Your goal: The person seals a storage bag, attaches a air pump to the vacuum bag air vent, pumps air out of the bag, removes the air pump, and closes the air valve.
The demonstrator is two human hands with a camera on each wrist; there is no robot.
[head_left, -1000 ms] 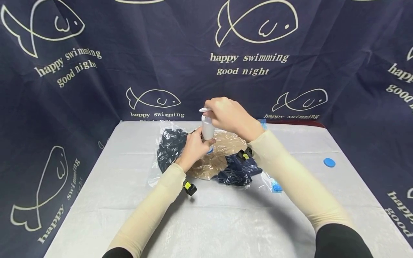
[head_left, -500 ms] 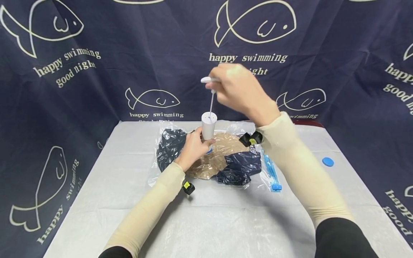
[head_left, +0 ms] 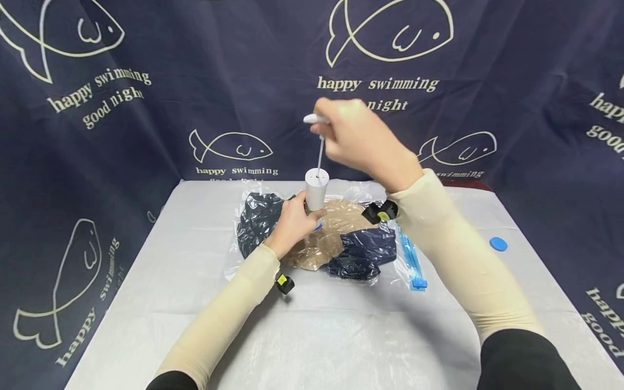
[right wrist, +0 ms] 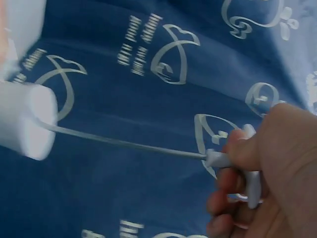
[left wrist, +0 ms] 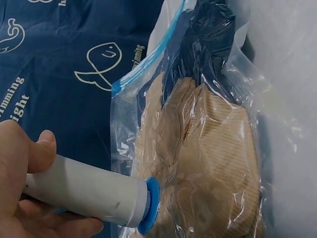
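Note:
A white hand pump (head_left: 316,196) stands upright on a clear vacuum storage bag (left wrist: 208,148) with folded clothes inside. Its base meets the blue valve (left wrist: 152,203) of the bag in the left wrist view. My left hand (head_left: 292,222) grips the pump's barrel low down. My right hand (head_left: 363,138) holds the pump's white T-handle (right wrist: 252,183), fingers curled round it. The thin rod (right wrist: 124,144) is drawn far out of the barrel's top. Tan cloth (left wrist: 213,163) and dark cloth (head_left: 363,254) lie beneath the plastic.
A blue round cap (head_left: 498,244) lies at the right of the table (head_left: 312,336). Along the bag's right side runs a blue zip strip (head_left: 413,262). A dark blue curtain (head_left: 292,81) with fish prints hangs behind and at both sides.
My right hand has risen with the T-handle, pulling the rod out of the barrel, and has stayed up over the last half second. My left hand has kept its place on the barrel.

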